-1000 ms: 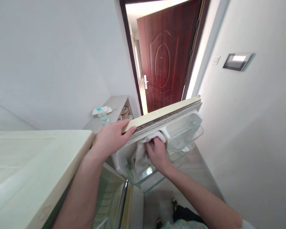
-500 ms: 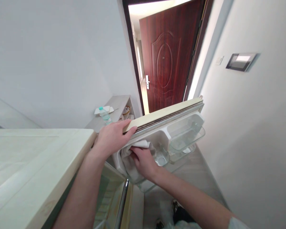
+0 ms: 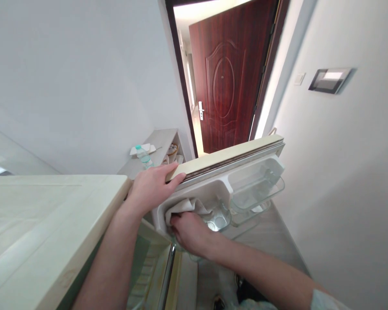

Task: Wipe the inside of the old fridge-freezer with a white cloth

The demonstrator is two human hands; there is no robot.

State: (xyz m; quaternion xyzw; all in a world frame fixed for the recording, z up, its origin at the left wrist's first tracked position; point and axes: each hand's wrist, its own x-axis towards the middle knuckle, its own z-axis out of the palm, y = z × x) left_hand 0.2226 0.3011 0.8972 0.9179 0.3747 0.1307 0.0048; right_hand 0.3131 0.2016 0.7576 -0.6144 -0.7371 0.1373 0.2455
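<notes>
My left hand (image 3: pixel 153 187) grips the top corner of the open refrigerator door (image 3: pixel 233 156), its thumb lying over the edge. Bunched in my right hand (image 3: pixel 190 232) is a pale cloth (image 3: pixel 189 207). That hand reaches down into the left part of the door's upper shelf, and the cloth rests against the white inner wall there. Some of the fingers are hidden behind the hand and cloth. Beside them, the clear door bin (image 3: pixel 218 219) has round shapes at its bottom. A second clear bin (image 3: pixel 255 183) sits farther right on the door.
The refrigerator's cream top (image 3: pixel 51 215) fills the left side, with its open interior (image 3: pixel 145 267) below. Behind the door stands a low cabinet (image 3: pixel 163 137) bearing a plastic bottle (image 3: pixel 144 156). A red-brown door (image 3: pixel 226 82) stands ajar ahead; a wall (image 3: pixel 342 172) is at right.
My right hand has moved slightly down and left within the shelf, and the cloth has shifted and folded with it. The refrigerator door's far end sits slightly farther right. My left hand stays put.
</notes>
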